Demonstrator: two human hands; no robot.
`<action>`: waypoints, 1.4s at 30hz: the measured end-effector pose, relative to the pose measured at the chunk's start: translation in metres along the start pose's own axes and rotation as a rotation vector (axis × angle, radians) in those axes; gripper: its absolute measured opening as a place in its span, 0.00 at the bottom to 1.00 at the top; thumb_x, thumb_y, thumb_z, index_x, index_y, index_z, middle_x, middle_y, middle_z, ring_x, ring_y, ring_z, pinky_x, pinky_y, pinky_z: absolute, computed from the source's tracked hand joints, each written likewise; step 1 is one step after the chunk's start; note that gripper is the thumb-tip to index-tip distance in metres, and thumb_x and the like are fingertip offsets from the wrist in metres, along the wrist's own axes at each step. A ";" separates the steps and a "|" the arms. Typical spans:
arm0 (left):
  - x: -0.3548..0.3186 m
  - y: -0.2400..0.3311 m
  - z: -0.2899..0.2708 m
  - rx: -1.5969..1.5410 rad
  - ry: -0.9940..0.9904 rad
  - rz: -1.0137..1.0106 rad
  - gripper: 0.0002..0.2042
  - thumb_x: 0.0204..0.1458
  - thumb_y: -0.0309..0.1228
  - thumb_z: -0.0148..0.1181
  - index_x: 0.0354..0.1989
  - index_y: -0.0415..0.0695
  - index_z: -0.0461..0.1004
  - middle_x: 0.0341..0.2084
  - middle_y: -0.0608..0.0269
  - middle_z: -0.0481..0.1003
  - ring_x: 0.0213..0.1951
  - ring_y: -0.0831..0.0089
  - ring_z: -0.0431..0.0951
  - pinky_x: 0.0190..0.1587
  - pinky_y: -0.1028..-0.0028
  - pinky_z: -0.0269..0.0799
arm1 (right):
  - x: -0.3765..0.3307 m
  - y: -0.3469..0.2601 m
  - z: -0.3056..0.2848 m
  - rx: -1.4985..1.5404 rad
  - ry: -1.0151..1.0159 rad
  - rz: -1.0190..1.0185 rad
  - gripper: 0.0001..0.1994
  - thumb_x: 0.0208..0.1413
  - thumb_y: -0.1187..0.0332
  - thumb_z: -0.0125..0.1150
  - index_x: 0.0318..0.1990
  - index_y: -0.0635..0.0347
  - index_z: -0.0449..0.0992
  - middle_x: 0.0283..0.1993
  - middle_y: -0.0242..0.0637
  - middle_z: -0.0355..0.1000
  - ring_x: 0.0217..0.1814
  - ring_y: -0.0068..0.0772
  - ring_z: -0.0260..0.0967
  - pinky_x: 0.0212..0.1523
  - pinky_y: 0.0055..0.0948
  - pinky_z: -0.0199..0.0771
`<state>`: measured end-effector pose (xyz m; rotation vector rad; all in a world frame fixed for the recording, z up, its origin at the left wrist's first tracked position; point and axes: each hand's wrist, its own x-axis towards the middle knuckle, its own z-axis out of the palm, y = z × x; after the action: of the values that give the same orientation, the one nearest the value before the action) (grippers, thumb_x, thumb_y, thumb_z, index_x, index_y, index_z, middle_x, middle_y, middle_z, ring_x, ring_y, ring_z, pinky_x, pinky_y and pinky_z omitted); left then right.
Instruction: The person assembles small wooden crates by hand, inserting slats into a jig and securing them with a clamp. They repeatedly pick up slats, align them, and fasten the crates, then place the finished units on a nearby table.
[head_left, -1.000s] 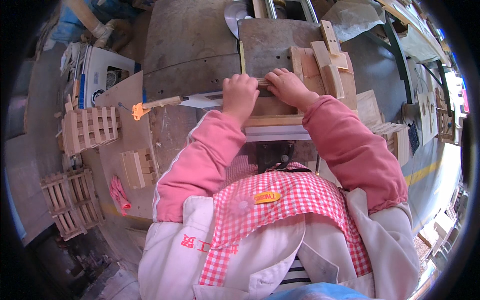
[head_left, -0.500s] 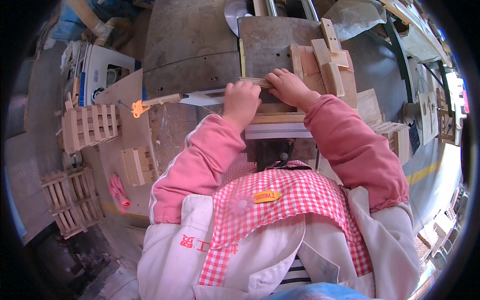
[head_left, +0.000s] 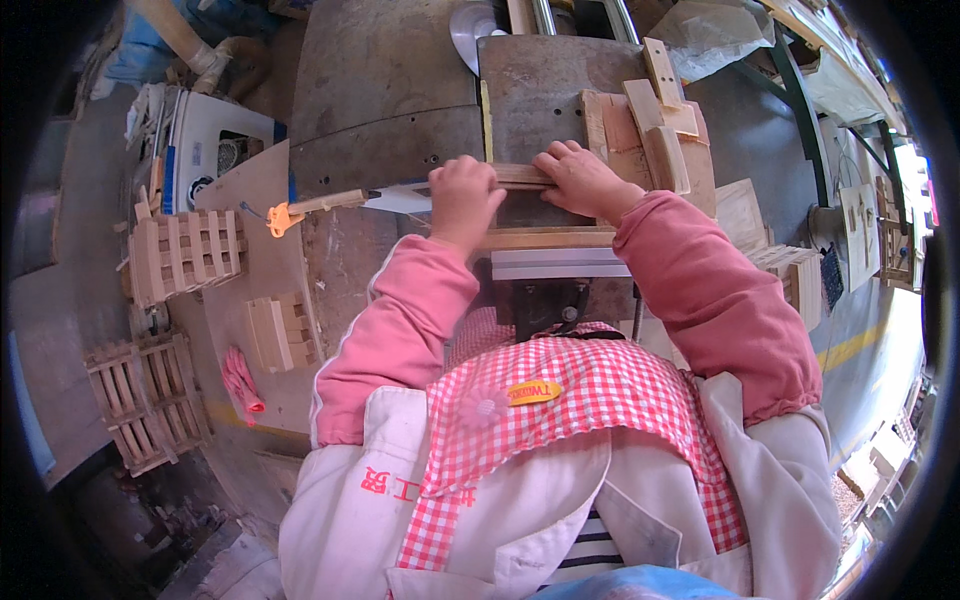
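Note:
A short wooden strip (head_left: pixel 522 174) lies crosswise between my two hands, over the near part of a grey metal saw table (head_left: pixel 390 90). My left hand (head_left: pixel 467 200) is closed on its left end, with the fingertips hidden behind the knuckles. At the other end my right hand (head_left: pixel 587 180) grips it, thumb on the near side and fingers over the far side. Beyond the hands, a round saw blade (head_left: pixel 470 36) shows at the table's far end. On the near side a wooden fence bar (head_left: pixel 555 238) runs crosswise.
Wooden blocks (head_left: pixel 655 130) lie on a board to the right of my right hand. An orange-handled tool (head_left: pixel 285 215) sits at the left edge. Stacked slotted wood pieces (head_left: pixel 185 255) stand farther left, near a pink glove (head_left: pixel 240 380). More wooden pieces (head_left: pixel 790 275) are piled at the right.
My left hand has shifted a little left, so the hands are wider apart. More of the strip shows between them. My right hand has barely moved.

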<state>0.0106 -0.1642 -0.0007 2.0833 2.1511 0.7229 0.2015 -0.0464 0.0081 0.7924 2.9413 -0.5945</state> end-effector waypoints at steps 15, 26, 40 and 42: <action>0.003 -0.022 0.029 -1.203 0.017 -0.513 0.20 0.59 0.37 0.55 0.53 0.34 0.71 0.50 0.54 0.74 0.52 0.69 0.73 0.57 0.71 0.66 | 0.000 0.016 0.006 0.225 0.071 -0.029 0.17 0.52 0.65 0.63 0.48 0.61 0.71 0.44 0.48 0.70 0.50 0.53 0.67 0.50 0.45 0.69; -0.063 -0.021 -0.046 -1.129 0.013 -0.561 0.15 0.51 0.27 0.64 0.46 0.34 0.75 0.36 0.63 0.77 0.39 0.78 0.76 0.46 0.75 0.72 | -0.003 -0.015 -0.021 0.859 -0.271 0.053 0.19 0.60 0.68 0.60 0.56 0.63 0.68 0.46 0.32 0.69 0.49 0.23 0.65 0.54 0.25 0.65; -0.329 -0.172 -0.097 -1.409 1.315 -1.376 0.06 0.55 0.31 0.65 0.34 0.48 0.73 0.21 0.71 0.71 0.21 0.81 0.68 0.28 0.75 0.65 | -0.049 0.003 0.038 0.511 0.145 0.064 0.12 0.58 0.68 0.60 0.48 0.62 0.74 0.40 0.38 0.75 0.42 0.29 0.73 0.46 0.29 0.72; -0.346 -0.191 -0.097 -1.376 1.365 -1.447 0.05 0.55 0.30 0.63 0.34 0.46 0.73 0.23 0.69 0.71 0.24 0.80 0.70 0.27 0.76 0.65 | -0.048 -0.002 0.035 0.556 0.146 0.113 0.12 0.56 0.67 0.62 0.46 0.63 0.75 0.39 0.42 0.76 0.41 0.34 0.75 0.44 0.31 0.73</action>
<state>-0.1725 -0.5186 -0.0793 -0.8463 1.4974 2.3030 0.2402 -0.0839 -0.0177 1.0687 2.8457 -1.4325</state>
